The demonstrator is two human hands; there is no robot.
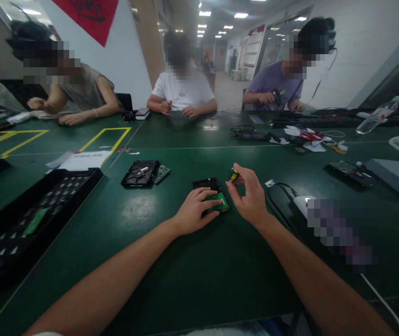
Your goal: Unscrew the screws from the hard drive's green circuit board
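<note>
On the table lies a hard drive with a black casing and a green circuit board facing up. My left hand rests over it, fingers across the board and thumb at its near edge, gripping it against the table. Just right of the drive, my right hand is closed in a pinch. Between its thumb and fingers is a short yellow-and-black tool that looks like a screwdriver; its tip cannot be made out. Part of the drive is hidden under my left fingers.
A black drive housing and a loose circuit board lie left. The long black tray holds a green strip. At right are a power strip, a cable and another drive. Several people sit opposite.
</note>
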